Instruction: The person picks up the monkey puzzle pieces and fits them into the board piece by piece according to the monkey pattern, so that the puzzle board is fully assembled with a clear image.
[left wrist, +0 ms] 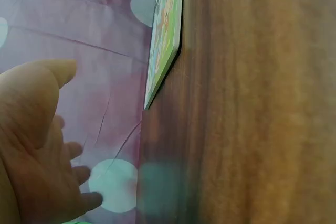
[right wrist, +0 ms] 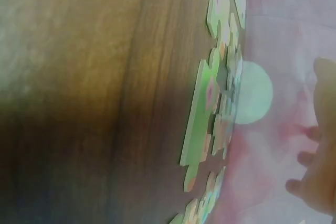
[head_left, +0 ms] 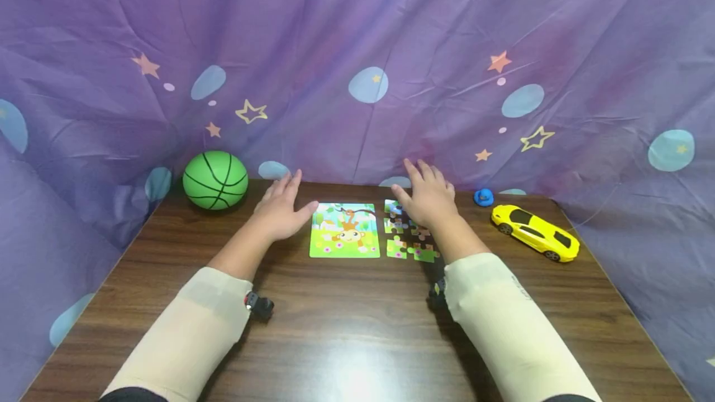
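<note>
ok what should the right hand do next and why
Perhaps lower it and pinch the front green piece nearest the wrist: the right hand hovers, holding nothing, and that piece lies close by, with nothing on it.

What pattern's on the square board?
The board shows a brown monkey, clearest in the head view.

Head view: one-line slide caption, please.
Left hand beside a monkey-picture board, right hand over loose jigsaw pieces, between a green basketball and a yellow toy sports car.
</note>
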{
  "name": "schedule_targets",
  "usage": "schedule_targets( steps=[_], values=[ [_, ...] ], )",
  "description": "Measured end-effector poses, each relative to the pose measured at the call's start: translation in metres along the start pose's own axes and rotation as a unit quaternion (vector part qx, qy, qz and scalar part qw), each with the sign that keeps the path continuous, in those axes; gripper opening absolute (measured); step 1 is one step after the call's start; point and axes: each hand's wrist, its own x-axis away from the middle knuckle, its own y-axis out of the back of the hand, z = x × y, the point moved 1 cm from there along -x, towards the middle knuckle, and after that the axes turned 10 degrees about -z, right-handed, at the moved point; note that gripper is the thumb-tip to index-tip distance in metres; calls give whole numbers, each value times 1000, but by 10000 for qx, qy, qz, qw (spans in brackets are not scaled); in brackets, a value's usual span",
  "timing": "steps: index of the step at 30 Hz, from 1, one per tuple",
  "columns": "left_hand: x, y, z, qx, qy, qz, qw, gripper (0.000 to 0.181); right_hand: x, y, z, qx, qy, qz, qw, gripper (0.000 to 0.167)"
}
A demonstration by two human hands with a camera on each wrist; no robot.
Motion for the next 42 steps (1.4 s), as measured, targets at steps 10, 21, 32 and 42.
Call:
schedule_targets(
  steps=[10,21,32,42],
  values=[
    [16,-7,3,344,-493,919,9940,103,-8,-5,-1,-633,312,333,9970,78],
    [19,-19,8,359,-644,1409,9873,106,-6,-20,-18,-928,617,1040,9883,69],
    [21,-21,10,-92,-725,1539,9854,95,-10,-28,-19,-681,526,1157,9895,64],
    [22,-22,10,-225,-752,1558,9847,91,-12,-29,-13,-661,516,1053,9909,61]
  ],
)
